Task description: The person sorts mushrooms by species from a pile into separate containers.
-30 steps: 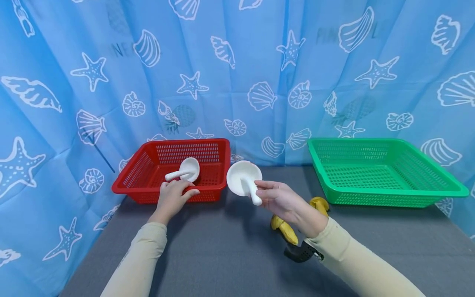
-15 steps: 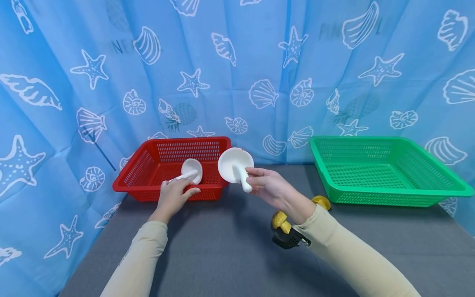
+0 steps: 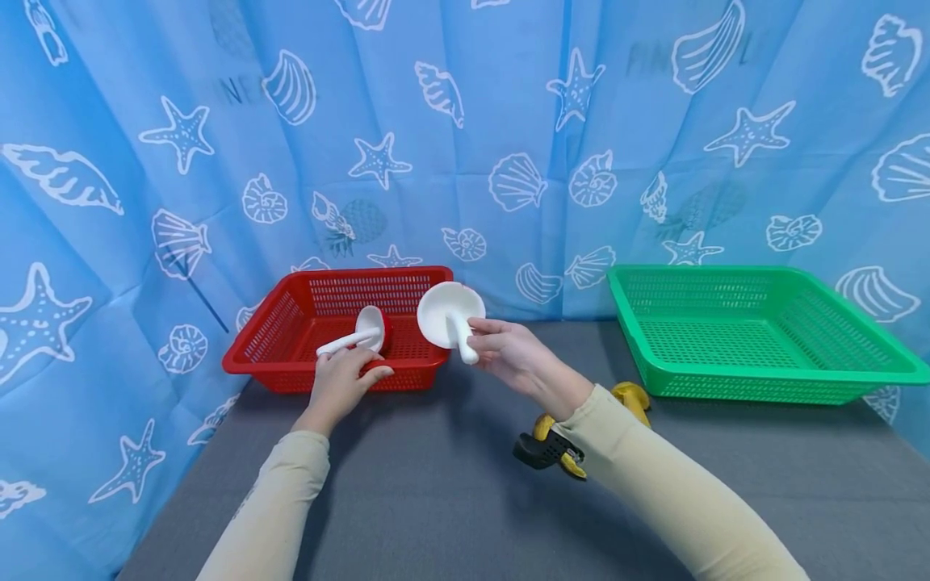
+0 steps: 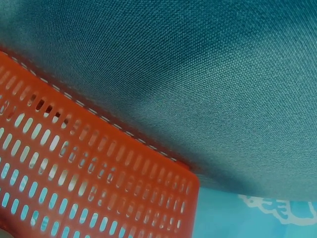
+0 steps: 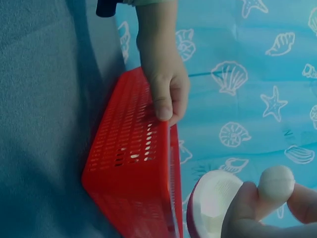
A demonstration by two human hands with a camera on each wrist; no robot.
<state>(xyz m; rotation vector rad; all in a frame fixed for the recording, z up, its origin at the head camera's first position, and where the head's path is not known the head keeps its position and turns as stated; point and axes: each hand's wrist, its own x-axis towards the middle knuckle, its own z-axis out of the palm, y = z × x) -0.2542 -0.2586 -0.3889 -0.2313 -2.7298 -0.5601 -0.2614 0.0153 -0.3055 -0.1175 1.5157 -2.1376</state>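
Observation:
My right hand (image 3: 512, 355) pinches the stem of a toy mushroom (image 3: 439, 313) just off the right side of a red basket (image 3: 337, 278). Its pale underside faces me, and in the right wrist view a red cap edge shows on the mushroom (image 5: 214, 203). Fingers of my left hand (image 3: 337, 387) grip the basket's near rim, thumb on the outside in the right wrist view. A second mushroom (image 3: 372, 323), white below and red on top, lies tilted in the basket, its stem end close to my left hand. The left wrist view shows the basket's slotted wall (image 4: 99, 158).
A green basket (image 3: 726, 383) stands at the right. Yellow mushrooms (image 3: 630, 397) lie on the grey table (image 3: 407, 492), partly hidden behind my right forearm and the black wrist camera (image 3: 539, 450). A blue shell-print curtain (image 3: 450, 161) hangs behind.
My right hand has moved left and farther back with its mushroom, now near the red basket's right rim. The mushroom inside the basket has rolled slightly. My left hand stays at the rim.

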